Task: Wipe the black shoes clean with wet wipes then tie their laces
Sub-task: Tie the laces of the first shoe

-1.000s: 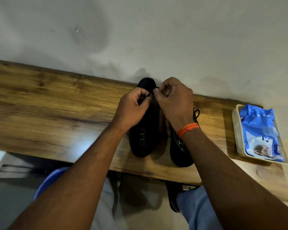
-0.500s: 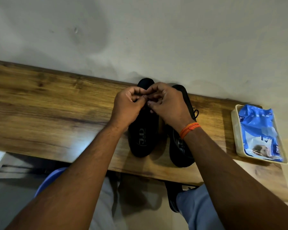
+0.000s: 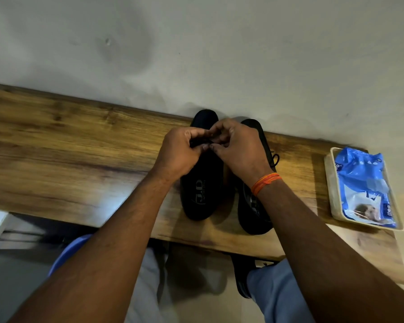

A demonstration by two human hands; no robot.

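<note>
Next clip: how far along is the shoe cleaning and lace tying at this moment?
Wiping seems over: the wipes pack lies in its tray, no wipe in either hand. The right shoe shows a lace loop at its side, so it may be tied. In hand: the left hand and right hand pinch together over the left shoe, presumably on its lace. Left: finishing that knot.

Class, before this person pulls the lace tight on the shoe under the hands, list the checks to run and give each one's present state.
1. Both hands, left hand and right hand, over the left shoe: ok.
2. Lace gripped by both: cannot tell, fingers hide it.
3. Right shoe beside it, lace trailing out: ok.
4. Shoes fully on the wooden shelf: ok.
5. Wipes pack in its tray, clear of the hands: ok.
</note>
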